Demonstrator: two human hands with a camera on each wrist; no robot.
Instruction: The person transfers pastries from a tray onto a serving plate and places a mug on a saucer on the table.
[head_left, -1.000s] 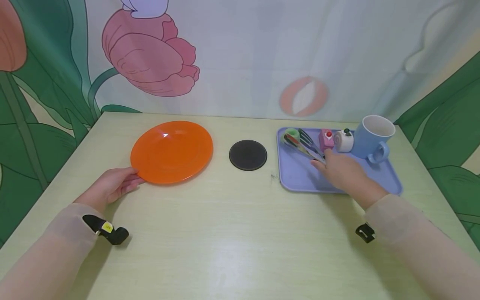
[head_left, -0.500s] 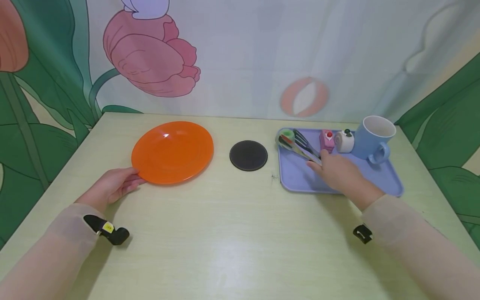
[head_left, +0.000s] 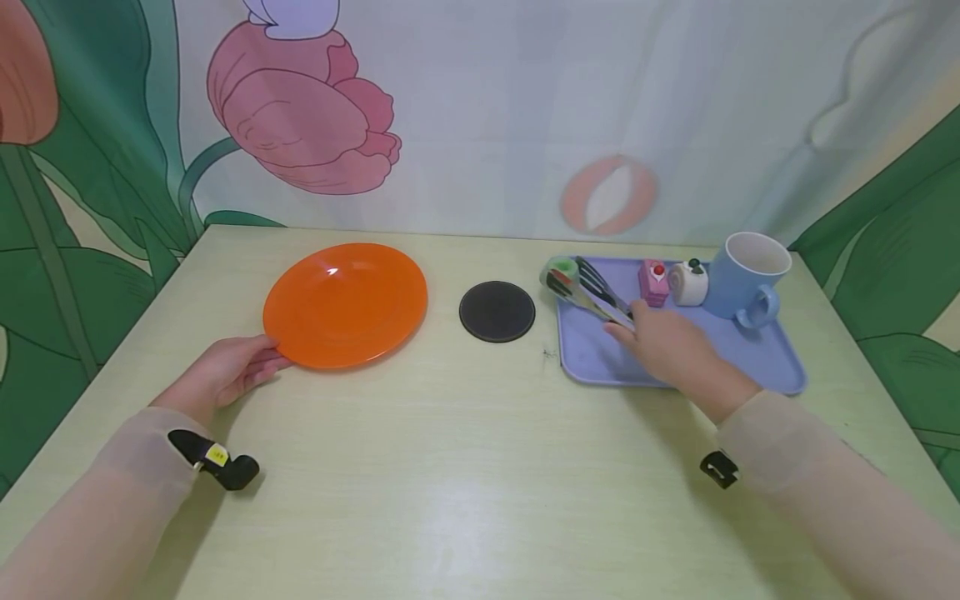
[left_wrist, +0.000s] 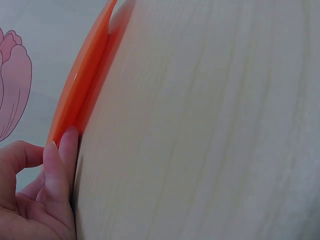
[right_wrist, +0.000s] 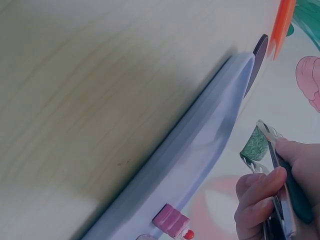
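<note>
My left hand (head_left: 232,372) pinches the near left rim of an orange plate (head_left: 345,308); in the left wrist view its thumb and fingers meet at the plate's edge. My right hand (head_left: 667,343) grips metal tongs (head_left: 591,306). A green toy cake roll (right_wrist: 256,144) sits between the tongs' tips, raised above the tray in the right wrist view. From the head view, the green roll (head_left: 562,267) overlaps the left edge of the lilac tray (head_left: 600,354). The tongs' handle end is hidden in my right hand.
On the tray stand a pink toy cake (head_left: 653,283), a white toy cake roll (head_left: 687,283) and a blue mug (head_left: 738,275). A black round coaster (head_left: 497,312) lies between plate and tray. A printed curtain (head_left: 487,108) hangs behind the table.
My right hand has moved left with the tongs, carrying the green cake roll from over the tray to its left edge. My left hand and the plate stay put.
</note>
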